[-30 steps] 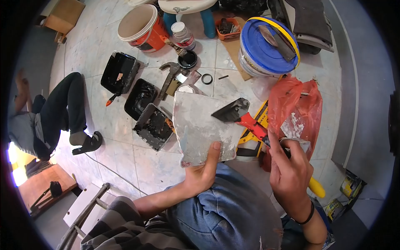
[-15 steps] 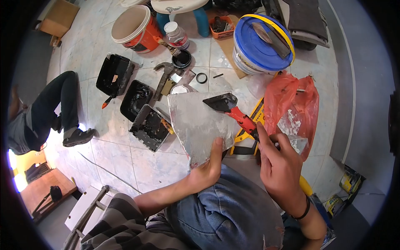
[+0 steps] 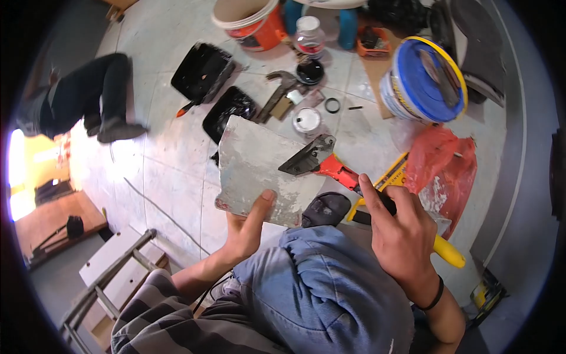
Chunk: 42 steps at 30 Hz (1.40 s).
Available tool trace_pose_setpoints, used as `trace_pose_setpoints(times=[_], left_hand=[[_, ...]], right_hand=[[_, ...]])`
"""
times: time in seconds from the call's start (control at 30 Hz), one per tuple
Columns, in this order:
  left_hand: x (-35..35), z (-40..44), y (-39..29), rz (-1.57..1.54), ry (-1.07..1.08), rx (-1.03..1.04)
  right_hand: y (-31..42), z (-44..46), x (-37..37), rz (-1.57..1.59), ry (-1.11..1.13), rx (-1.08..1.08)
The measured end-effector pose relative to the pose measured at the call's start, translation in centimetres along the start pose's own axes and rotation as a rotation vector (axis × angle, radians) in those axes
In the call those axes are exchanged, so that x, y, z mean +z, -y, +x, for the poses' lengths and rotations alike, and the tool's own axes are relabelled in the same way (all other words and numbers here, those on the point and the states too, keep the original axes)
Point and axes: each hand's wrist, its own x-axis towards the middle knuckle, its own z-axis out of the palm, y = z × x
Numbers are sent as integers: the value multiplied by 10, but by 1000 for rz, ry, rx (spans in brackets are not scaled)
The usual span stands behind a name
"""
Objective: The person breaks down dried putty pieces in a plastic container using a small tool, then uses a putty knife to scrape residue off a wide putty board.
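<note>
My left hand [image 3: 247, 224] grips the lower edge of a flat grey board [image 3: 259, 162] smeared with putty, its thumb lying on the top face. In my right hand [image 3: 404, 236] is a putty knife [image 3: 339, 170] with a red and black handle, my index finger stretched along it. Its dark, coated blade lies over the right part of the board; whether it touches the surface I cannot tell. Below the board's right corner shows a dark shoe [image 3: 326, 209]. Past the board stands a small white-topped container [image 3: 307, 120].
Black trays [image 3: 201, 71] and a hammer [image 3: 277, 97] lie on the tiled floor. Behind are an orange bucket [image 3: 253, 35] and a blue-lidded bucket [image 3: 424, 79]. At right lie a red plastic bag [image 3: 442, 159] and a yellow-handled tool [image 3: 449, 252]. A person's legs [image 3: 115, 88] show at left.
The board has moved left and tilted in my left hand, uncovering the shoe and the small container. The putty knife stays over its right side. The camera view has shifted.
</note>
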Motion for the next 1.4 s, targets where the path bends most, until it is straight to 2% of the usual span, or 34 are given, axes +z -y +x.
trace_pose_setpoints(times=[0.27, 0.33, 0.47, 0.57, 0.83, 0.93, 1.13, 1.23, 1.4], left_hand=[[-62, -13, -13, -179, -217, -117], [-76, -14, -11, -323, -196, -251], [-96, -12, -1, -412, -190, -303], [-104, -8, 18, -403, -178, -298], [-132, -4, 39, -425, -150, -457], [-106, -16, 43, -421, -169, -458], [-130, -6, 40, -438, -108, -552], [-118, -15, 48, -273, -10, -522], [-131, -15, 45, -380, -86, -553]], right_hand=[[41, 54, 30, 36, 131, -188], [47, 62, 34, 12, 153, -221], [61, 78, 39, -17, 252, -255], [63, 83, 51, -34, 253, -266], [77, 81, 97, 14, 307, -222], [82, 88, 108, 15, 318, -225], [82, 92, 92, -47, 398, -222], [86, 97, 107, -19, 346, -187], [84, 94, 96, 6, 370, -197]])
